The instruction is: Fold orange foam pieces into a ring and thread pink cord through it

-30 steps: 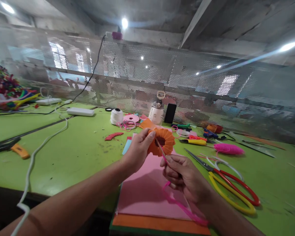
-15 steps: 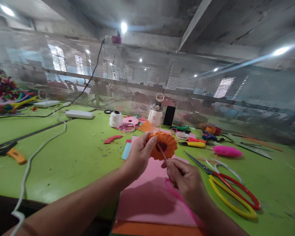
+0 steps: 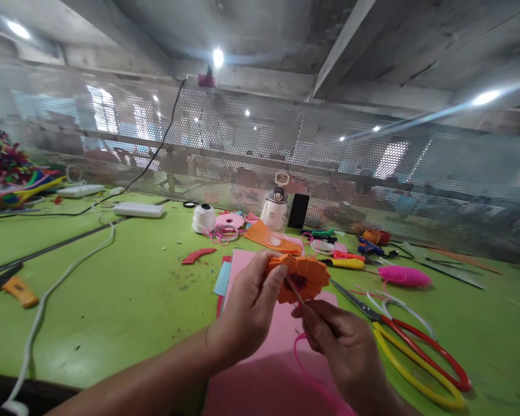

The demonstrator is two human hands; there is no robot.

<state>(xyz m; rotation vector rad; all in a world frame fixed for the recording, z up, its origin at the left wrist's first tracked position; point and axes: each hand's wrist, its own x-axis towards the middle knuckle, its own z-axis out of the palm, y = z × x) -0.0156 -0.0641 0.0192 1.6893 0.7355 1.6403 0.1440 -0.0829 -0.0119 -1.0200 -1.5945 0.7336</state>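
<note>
My left hand (image 3: 253,300) pinches the left edge of an orange pleated paper rosette (image 3: 314,276) between thumb and fingers. The rosette has a dark round hole at its middle and is tilted. My right hand (image 3: 340,335) is closed on a thin stick (image 3: 295,290), whose far end lies at the hole. I cannot tell how deep it goes. Pink yarn (image 3: 298,355) trails below the right hand, over the pink paper sheets (image 3: 247,370) under both hands.
Large scissors (image 3: 409,341) with red and yellow handles lie at the right, near a pink yarn bundle (image 3: 405,276). Behind stand a white thread spool (image 3: 204,219), a white bottle (image 3: 275,211) and a black phone (image 3: 299,210). A white cable (image 3: 65,263) crosses the green table (image 3: 130,312) at left.
Both hands, with the rosette and the stick, have moved slightly down and right in view. The rosette looks more tilted, and the orange paper strip behind it shows more. Both grips look the same.
</note>
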